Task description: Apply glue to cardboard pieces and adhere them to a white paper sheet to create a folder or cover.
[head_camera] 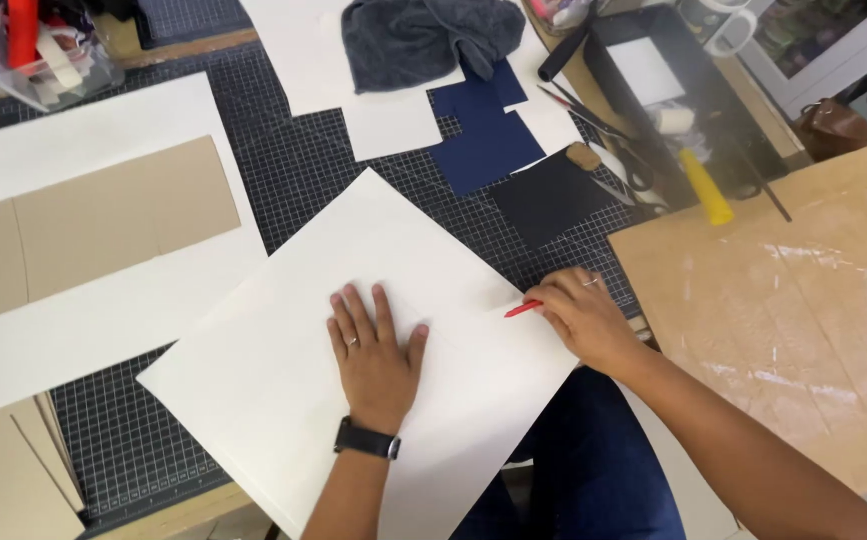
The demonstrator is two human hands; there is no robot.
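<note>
Your left hand point(376, 352) lies flat, fingers spread and grasping nothing, pressed palm-down near the middle of the large white sheet of paper point(284, 370). That sheet sits turned at an angle on the dark gridded cutting mat point(299, 165), its near corner hanging over the mat's front edge toward you. Your right hand point(582, 315) is clenched around a thin red pencil point(522, 309) at the right edge of the white sheet, the red tip pointing left and touching the paper. A black watch point(367, 439) circles your left wrist.

Left of the white sheet lies a long white board point(104, 310) with a tan cardboard strip point(84, 225) on top of it. Beyond the far corner of the white sheet lie a navy blue paper cutout point(487, 135) and, just right of it, a black paper square point(549, 200). A grey crumpled cloth point(414, 38) rests farther back from the sheet. To the right of the sheet, past your right hand, spreads a bare plywood board point(804, 300), and a yellow-handled tool point(706, 186) lies beside its far corner.
</note>
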